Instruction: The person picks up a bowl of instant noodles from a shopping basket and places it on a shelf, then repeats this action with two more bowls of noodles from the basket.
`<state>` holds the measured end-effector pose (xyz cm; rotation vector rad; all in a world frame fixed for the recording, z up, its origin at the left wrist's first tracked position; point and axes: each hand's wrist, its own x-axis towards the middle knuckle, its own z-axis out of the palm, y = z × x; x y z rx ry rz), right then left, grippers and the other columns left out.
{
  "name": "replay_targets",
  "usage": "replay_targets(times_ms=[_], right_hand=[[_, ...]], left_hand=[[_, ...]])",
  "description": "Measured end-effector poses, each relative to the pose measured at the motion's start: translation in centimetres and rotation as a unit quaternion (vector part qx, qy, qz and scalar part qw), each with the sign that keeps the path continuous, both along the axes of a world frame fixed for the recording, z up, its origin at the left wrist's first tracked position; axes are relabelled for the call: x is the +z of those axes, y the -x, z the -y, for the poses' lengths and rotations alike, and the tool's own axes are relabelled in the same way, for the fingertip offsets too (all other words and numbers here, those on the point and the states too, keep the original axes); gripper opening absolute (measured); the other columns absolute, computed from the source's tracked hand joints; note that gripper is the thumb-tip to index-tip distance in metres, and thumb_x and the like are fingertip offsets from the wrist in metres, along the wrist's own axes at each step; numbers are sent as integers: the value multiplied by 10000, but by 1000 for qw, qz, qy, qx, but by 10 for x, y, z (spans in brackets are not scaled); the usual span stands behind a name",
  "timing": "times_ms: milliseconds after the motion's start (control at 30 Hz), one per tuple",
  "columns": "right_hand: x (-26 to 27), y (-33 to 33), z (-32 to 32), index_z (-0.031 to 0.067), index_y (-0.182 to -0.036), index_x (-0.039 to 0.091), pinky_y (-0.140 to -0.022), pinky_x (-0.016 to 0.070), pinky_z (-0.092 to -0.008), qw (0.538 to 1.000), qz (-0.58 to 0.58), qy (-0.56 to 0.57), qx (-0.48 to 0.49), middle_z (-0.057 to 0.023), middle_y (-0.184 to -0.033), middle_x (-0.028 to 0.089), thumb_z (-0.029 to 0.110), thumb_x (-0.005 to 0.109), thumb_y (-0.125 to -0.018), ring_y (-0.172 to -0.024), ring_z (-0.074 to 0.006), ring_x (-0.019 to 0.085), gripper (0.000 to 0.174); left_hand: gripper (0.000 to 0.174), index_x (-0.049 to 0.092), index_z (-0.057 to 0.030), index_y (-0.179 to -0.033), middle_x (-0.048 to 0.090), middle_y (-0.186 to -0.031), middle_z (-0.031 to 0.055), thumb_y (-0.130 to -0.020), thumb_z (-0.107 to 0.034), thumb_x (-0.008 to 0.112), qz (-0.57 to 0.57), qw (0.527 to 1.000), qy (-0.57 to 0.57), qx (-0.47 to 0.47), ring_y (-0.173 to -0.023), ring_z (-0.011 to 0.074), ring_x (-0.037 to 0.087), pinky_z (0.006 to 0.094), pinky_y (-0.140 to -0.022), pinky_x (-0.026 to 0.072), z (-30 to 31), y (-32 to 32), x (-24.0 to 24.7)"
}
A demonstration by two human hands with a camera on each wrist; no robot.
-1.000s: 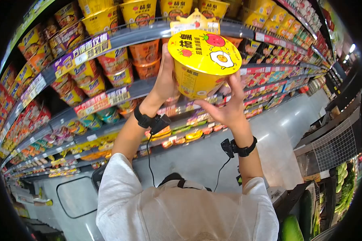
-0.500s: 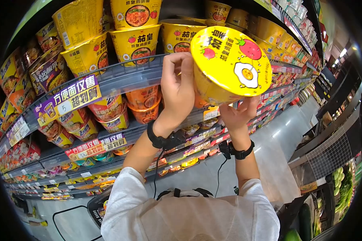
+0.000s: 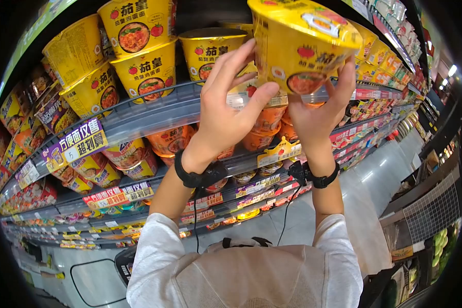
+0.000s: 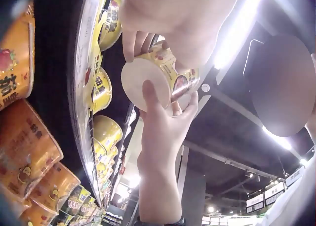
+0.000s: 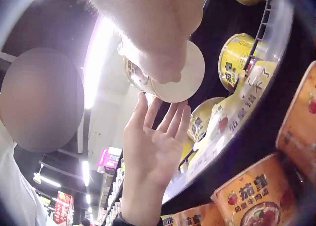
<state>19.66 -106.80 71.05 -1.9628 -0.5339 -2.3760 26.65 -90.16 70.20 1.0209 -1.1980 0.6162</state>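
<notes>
Whereas half a second ago its lid faced the camera, the noodle cup (image 3: 297,46) now stands upright at top-shelf height. Right hand (image 3: 318,115) wraps its base and side. Left hand (image 3: 226,113) braces it, fingers straight. Just behind are the shelf rail (image 3: 149,110) and matching yellow cups (image 3: 138,56).

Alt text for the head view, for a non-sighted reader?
Two hands hold a yellow instant noodle cup up at a supermarket shelf: the right hand cradles its base, the left hand steadies its side with straight fingers. Matching yellow cups fill the shelf; orange cups sit below.
</notes>
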Motion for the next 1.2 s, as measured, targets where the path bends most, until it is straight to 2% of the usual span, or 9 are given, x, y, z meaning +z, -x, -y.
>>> replay_targets(times_ms=[200,233,267,333,433,467,700,967,1200], right_hand=[[26,-17,34,64,-1479,403,-893,603,-333,994,-4,-32,102,-230,-1555,453,11,925,-665,-1337,-371,552,969],[29,-18,40,33,-1485,372,-964,602,-383,995,-30,-30,96,-243,-1548,447,63,894,-768,-1367,-313,543,888],[31,-24,48,12,-1469,423,-986,582,-403,993,-17,-41,111,-269,-1529,455,136,893,-783,-1349,-350,551,841],[38,-22,54,1,-1492,410,-908,613,-332,996,-26,-23,84,-276,-1518,463,-44,839,-774,-1302,-350,593,837],[38,-20,60,-5,-1477,428,-916,616,-335,986,-98,-71,116,-272,-1536,447,-29,823,-798,-1332,-348,573,786],[35,-23,63,-8,-1487,418,-999,571,-381,962,-137,-115,206,-272,-1518,474,40,791,-865,-1355,-364,554,727],[43,-42,81,9,-1496,387,-1057,552,-415,924,-187,-141,303,-260,-1500,521,38,794,-874,-1383,-320,544,744],[47,-49,94,7,-1510,380,-1110,502,-419,930,-221,-97,276,-260,-1507,513,97,769,-909,-1407,-314,521,721],[54,-38,91,-26,-1510,394,-1162,406,-431,920,-271,-106,261,-265,-1448,549,206,724,-956,-1387,-370,527,685]], left_hand=[[631,570,-25,-1413,566,-1322,150,-856,-124,849,60,995,24,74,-1195,259,640,382,-958,603,34,-10,21],[613,578,-24,-1401,561,-1304,141,-857,-114,848,77,991,42,103,-1184,251,643,376,-948,610,40,-12,24],[573,597,-26,-1377,550,-1280,132,-865,-105,841,84,988,38,125,-1169,238,645,368,-939,616,44,-13,27],[509,594,-6,-1376,542,-1324,117,-910,-70,790,78,988,21,134,-1227,241,627,356,-999,580,49,-11,34],[456,582,11,-1385,535,-1357,97,-958,-38,734,63,990,17,125,-1301,253,598,345,-1067,539,56,-14,36],[438,585,9,-1383,536,-1354,95,-969,-40,719,59,992,25,105,-1320,260,586,347,-1077,532,59,-17,37],[375,589,14,-1357,547,-1363,106,-994,-28,678,56,991,15,122,-1340,271,571,341,-1094,515,71,-27,48],[210,595,30,-1208,622,-1272,98,-1006,-7,642,-20,989,-30,145,-1310,241,586,301,-1057,506,84,-40,45],[249,625,35,-1217,586,-1337,152,-984,-33,680,37,969,-60,237,-1297,260,606,363,-1129,473,86,-43,42]])
